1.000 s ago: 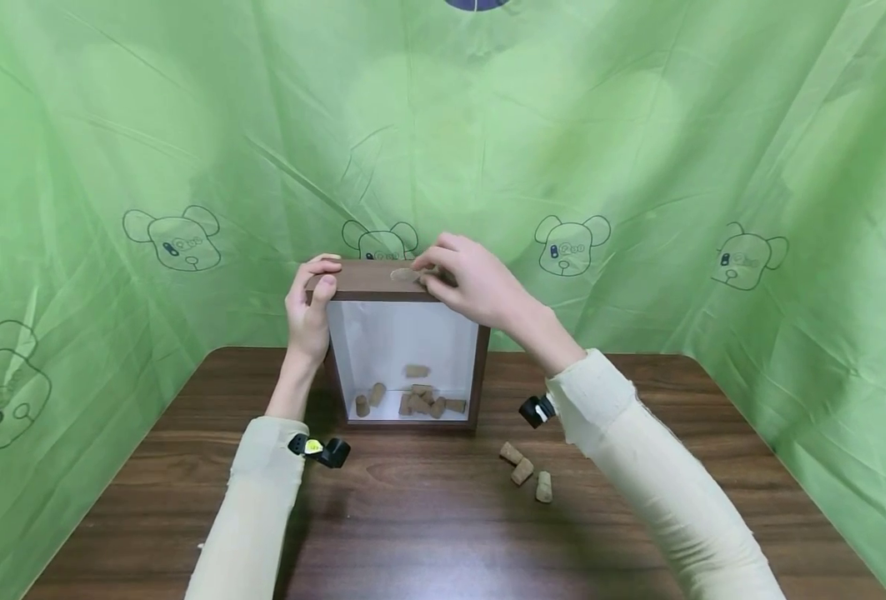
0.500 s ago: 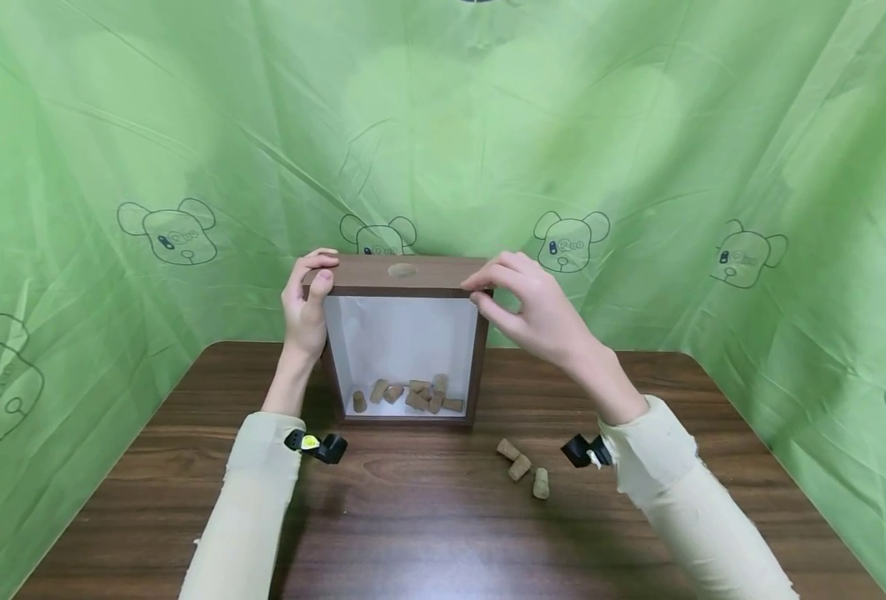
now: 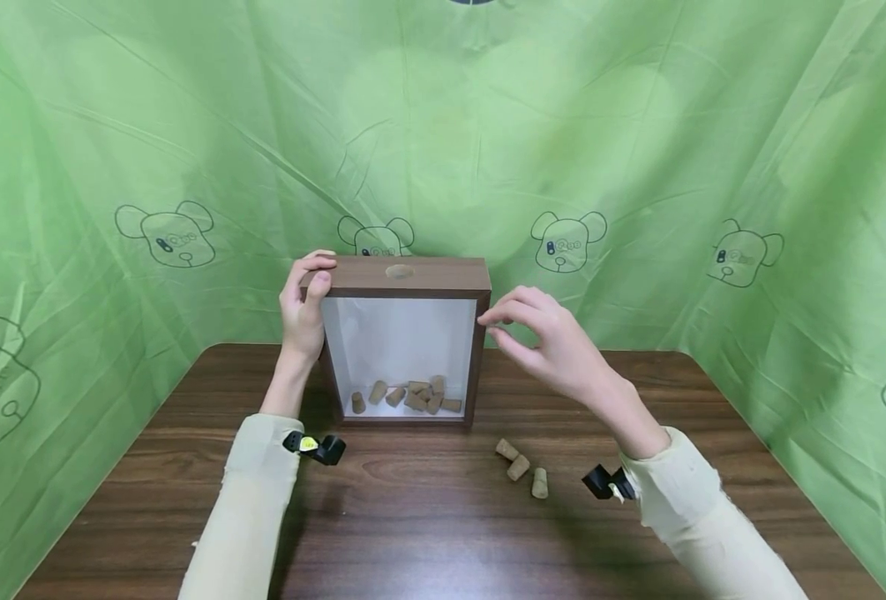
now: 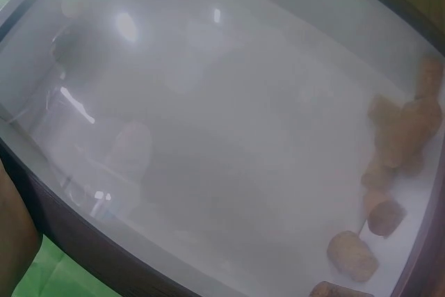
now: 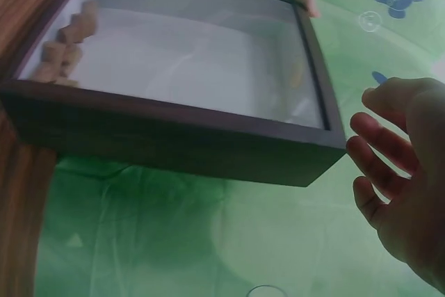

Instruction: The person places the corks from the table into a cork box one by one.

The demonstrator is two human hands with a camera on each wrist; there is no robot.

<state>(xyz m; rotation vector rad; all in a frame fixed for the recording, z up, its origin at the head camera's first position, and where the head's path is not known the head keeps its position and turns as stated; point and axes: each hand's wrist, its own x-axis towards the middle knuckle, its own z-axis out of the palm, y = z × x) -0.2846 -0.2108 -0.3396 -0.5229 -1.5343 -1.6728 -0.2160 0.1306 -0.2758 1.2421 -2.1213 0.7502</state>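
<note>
A brown-framed shadow box [image 3: 414, 293] with a clear front and white inside stands upright on the table, a round hole [image 3: 400, 272] in its top. Several corks [image 3: 416, 398] lie along its floor, also visible through the front in the left wrist view. My left hand [image 3: 304, 308] grips the box's upper left corner, thumb on the front edge and fingers over the top. Beside the upper right side, my right hand [image 3: 543, 337] hangs with its fingers loosely bent and nothing between them. The right wrist view shows those fingers [image 5: 386, 161] apart, near the frame's corner.
Three loose corks [image 3: 518, 467] lie on the dark wooden table [image 3: 412, 517], right of the box and in front of it. A green cloth [image 3: 443, 150] with printed bear heads hangs behind the table and along both sides.
My right hand has moved from the hole rightward and down, past the top right corner. A cork seen falling inside the box now lies among the others. My left hand keeps its grip.
</note>
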